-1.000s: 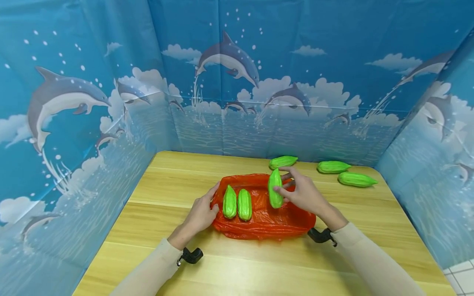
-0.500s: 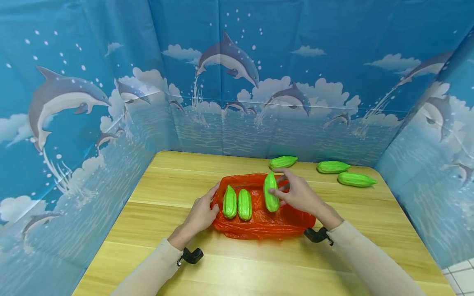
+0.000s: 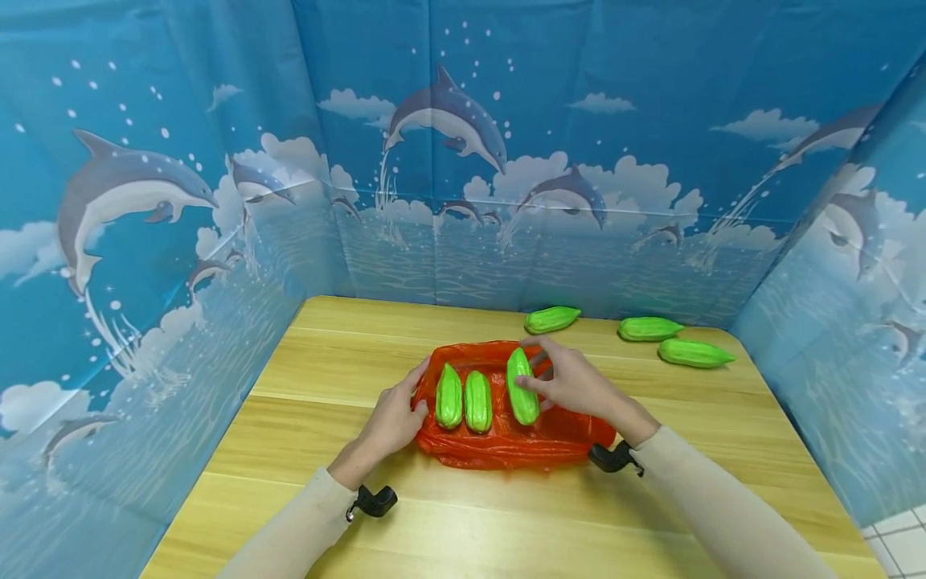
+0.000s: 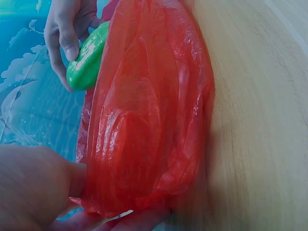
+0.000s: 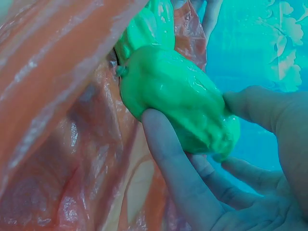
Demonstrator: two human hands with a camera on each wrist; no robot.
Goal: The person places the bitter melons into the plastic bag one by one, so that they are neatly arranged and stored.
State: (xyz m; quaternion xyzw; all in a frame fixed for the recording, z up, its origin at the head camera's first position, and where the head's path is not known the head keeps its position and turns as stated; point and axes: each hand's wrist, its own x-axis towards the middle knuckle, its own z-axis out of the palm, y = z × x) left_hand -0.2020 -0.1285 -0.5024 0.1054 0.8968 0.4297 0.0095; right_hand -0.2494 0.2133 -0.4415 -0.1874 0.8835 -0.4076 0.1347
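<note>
My right hand (image 3: pixel 575 386) holds a bright green, ridged gourd (image 3: pixel 521 390) between thumb and fingers, its pointed tip facing away. In the right wrist view the gourd (image 5: pixel 173 96) is glossy, with a small stub at one end. It hangs over the right half of a container lined with red plastic bag (image 3: pixel 499 450). Two more gourds lie side by side inside: one at the left (image 3: pixel 448 398), one nearer the middle (image 3: pixel 477 402). My left hand (image 3: pixel 391 414) grips the container's left end; in the left wrist view its thumb and fingers lie around the red plastic (image 4: pixel 134 144).
Three similar gourds lie along the table's back: one behind the container (image 3: pixel 552 319) and a pair at the right, the farther (image 3: pixel 649 328) and the nearer (image 3: pixel 696 353). A blue dolphin-print curtain (image 3: pixel 470 241) encloses the wooden table (image 3: pixel 463 531) on the back and sides.
My right hand has carried its gourd leftward and slightly nearer, toward the two gourds in the container. The left hand has stayed on the left end.
</note>
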